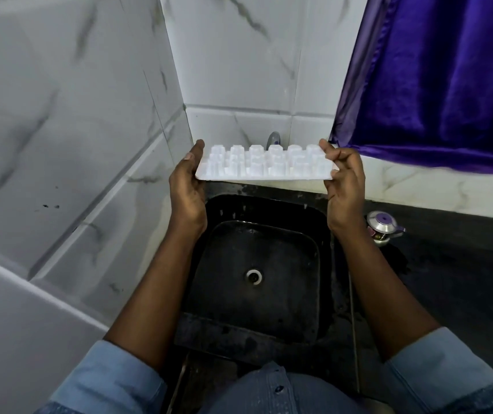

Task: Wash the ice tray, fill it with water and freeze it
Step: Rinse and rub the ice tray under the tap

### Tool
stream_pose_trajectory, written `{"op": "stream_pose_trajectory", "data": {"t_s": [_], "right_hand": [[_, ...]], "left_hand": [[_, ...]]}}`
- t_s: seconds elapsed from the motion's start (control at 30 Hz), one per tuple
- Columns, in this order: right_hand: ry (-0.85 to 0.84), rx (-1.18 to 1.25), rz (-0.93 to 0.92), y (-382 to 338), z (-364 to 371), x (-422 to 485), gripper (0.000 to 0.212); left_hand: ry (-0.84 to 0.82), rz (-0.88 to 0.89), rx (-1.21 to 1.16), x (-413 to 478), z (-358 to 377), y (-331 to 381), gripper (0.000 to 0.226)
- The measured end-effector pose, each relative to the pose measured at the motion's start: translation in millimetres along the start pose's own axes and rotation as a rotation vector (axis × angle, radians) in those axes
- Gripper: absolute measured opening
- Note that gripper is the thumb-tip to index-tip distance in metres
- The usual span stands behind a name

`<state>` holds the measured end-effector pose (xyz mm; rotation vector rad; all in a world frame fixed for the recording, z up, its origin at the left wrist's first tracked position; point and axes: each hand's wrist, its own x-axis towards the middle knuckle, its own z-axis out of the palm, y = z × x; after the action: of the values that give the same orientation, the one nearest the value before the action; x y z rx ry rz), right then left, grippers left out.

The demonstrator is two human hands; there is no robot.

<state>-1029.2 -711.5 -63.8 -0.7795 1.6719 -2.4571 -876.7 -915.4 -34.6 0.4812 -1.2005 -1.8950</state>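
Note:
A white plastic ice tray point(264, 164) is held upside down above the far edge of a black square sink point(325, 264), its cup bottoms pointing up. My left hand point(187, 189) grips its left end. My right hand point(345, 180) pinches its right end with fingertips. A few water drops fall under the tray. The chrome tap point(273, 138) pokes up just behind the tray, mostly hidden by it. No water stream is visible.
White marbled tile walls close in on the left and behind. A purple curtain point(436, 79) hangs at the upper right. On the dark counter point(463, 279) right of the sink stands a small metal item with a purple lid point(384, 224).

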Motion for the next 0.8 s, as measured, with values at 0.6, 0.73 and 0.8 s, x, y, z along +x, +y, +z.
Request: {"op": "stream_pose_trajectory", "data": {"t_s": [0.6,0.73,0.8], "right_hand": [[-0.068,-0.075,-0.125,11,3,-10,0.047],[-0.037,-0.212,0.087,61,-6,-30,0.041],[-0.004,-0.326,0.276,80,-11,-38,0.034]], "left_hand": [[-0.008,-0.023,0.105,5,-9,-8,0.071],[-0.030,-0.218,0.226,11,-33,-64,0.090],[-0.053,-0.286,0.368,-2,-34,-71,0.095]]}}
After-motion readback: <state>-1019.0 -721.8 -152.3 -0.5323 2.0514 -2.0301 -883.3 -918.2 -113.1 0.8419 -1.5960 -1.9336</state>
